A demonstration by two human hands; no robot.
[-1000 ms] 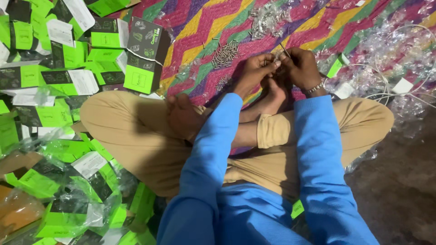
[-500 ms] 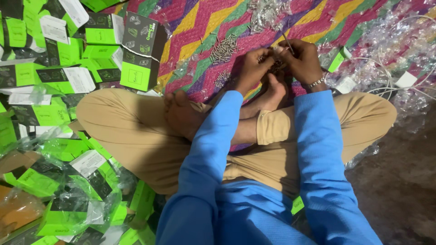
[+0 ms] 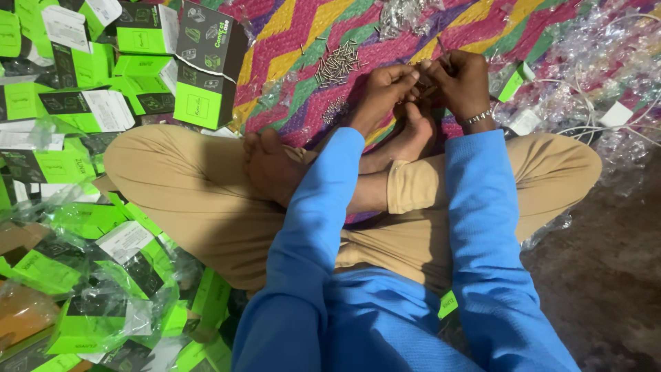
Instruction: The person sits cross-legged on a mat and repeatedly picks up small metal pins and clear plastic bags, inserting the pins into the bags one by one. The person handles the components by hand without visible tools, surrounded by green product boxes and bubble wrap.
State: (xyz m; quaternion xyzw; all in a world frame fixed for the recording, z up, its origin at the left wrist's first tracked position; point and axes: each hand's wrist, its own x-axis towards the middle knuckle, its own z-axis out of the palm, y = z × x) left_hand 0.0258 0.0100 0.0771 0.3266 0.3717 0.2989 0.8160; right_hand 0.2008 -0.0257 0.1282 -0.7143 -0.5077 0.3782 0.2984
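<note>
Hands are held together above the crossed feet, over a zigzag woven mat (image 3: 289, 41) in pink, yellow and green. Left hand (image 3: 385, 86) has its fingers (image 3: 406, 74) curled and pinched onto a small part (image 3: 425, 77) at the meeting point of both hands; what kind of part it is cannot be told, it is mostly hidden. Right hand (image 3: 465, 83) is closed around the same spot, fingers pressed together, with a thin metal tool (image 3: 441, 48) sticking up and out from its grip; a metal bracelet (image 3: 477, 118) is worn on that wrist. Small part is thus held between both hands, just above the toes of the right-hand foot (image 3: 413, 134). Pile of small screws (image 3: 337, 63) is seen on the mat just to the left of the left hand, apart from it, with a smaller cluster of screws (image 3: 335, 108) nearer the wrist. Both arms are covered by blue sleeves (image 3: 317, 227), legs by tan trousers (image 3: 179, 186), crossed, seated on the floor. Green-and-black cartons (image 3: 206, 69) are stacked and scattered along the left side, many in clear plastic wrap, 1 standing upright at the mat edge. Clear plastic bags (image 3: 599, 48) with white cables (image 3: 585, 103) and small white pieces are spread at the upper right. Bare dark floor (image 3: 606, 275) is visible at the lower right.
</note>
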